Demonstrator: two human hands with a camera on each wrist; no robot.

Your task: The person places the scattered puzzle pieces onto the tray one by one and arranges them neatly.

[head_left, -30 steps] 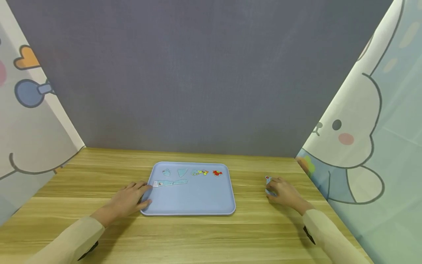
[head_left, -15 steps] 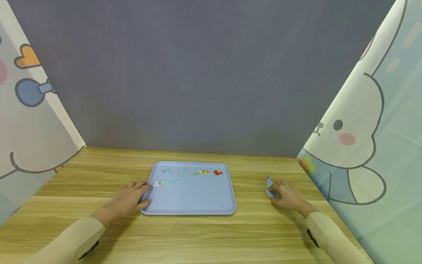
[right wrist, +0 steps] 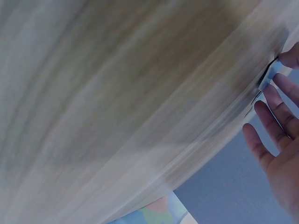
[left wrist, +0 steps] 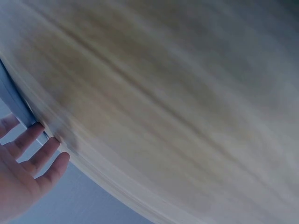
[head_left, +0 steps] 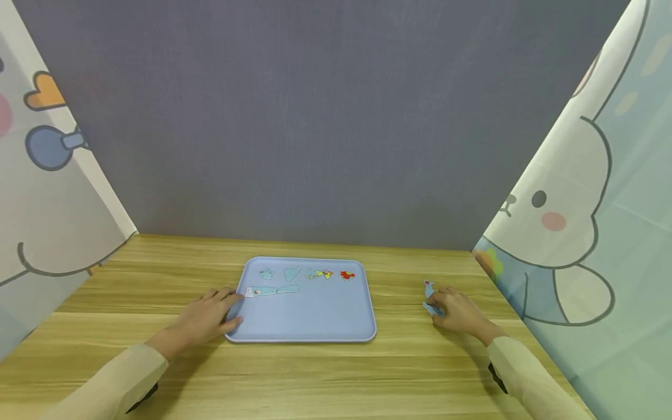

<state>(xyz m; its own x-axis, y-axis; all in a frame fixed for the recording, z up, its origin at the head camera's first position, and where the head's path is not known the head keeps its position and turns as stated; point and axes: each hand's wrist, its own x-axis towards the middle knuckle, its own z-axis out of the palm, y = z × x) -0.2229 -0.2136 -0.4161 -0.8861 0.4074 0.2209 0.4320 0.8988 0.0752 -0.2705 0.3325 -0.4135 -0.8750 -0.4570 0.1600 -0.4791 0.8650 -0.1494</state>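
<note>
A pale blue-violet tray point(head_left: 310, 321) lies on the wooden table. My left hand point(head_left: 207, 315) rests on its left rim, fingers relaxed and spread. In the left wrist view the fingertips point(left wrist: 63, 158) meet the tray's edge. To the right of the tray, my right hand point(head_left: 457, 309) pinches a flat light-blue piece point(head_left: 433, 308) between thumb and forefinger, down at the tabletop. The fingers partly cover that piece point(right wrist: 271, 75). Just beyond it, another light-blue piece point(head_left: 429, 287) with a red spot lies on the table, partly hidden by the hand.
Along the tray's back lie a small light-blue cut-out point(head_left: 266, 274), a triangular one point(head_left: 291, 273), a yellow-patterned one point(head_left: 321, 274) and a red one point(head_left: 347, 275). Two long strips point(head_left: 262, 291) lie before them. A dark grey panel point(head_left: 304, 122) stands behind the table, with printed cloths at both sides.
My right hand has shifted slightly right and toward me, and more of the two light-blue pieces by it shows. The left hand and tray stay put.
</note>
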